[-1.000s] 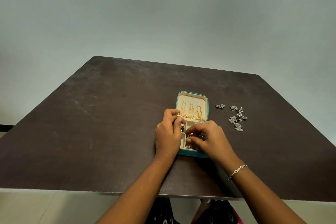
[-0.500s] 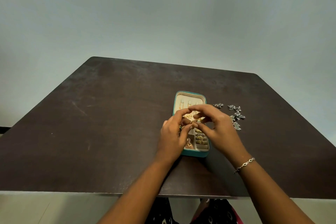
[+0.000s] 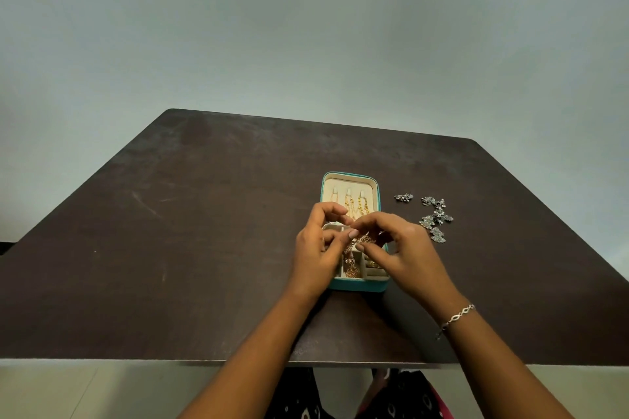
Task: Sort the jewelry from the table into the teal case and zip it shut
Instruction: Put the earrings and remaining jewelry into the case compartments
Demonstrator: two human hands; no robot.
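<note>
Head view: our left hand (image 3: 316, 248) and right hand (image 3: 406, 253) meet over the open teal case (image 3: 360, 284) on the worktop (image 3: 170, 248), both pinching a small gold piece (image 3: 365, 241) whose shape we cannot make out. They hide most of the case's lower half; silver jewelry (image 3: 436, 218) lies on the worktop right of the case.

Dim, soft light; wide-angle edge distortion

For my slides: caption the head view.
Left hand and right hand pinch a gold piece over the open case; silver jewelry lies on the table.
</note>
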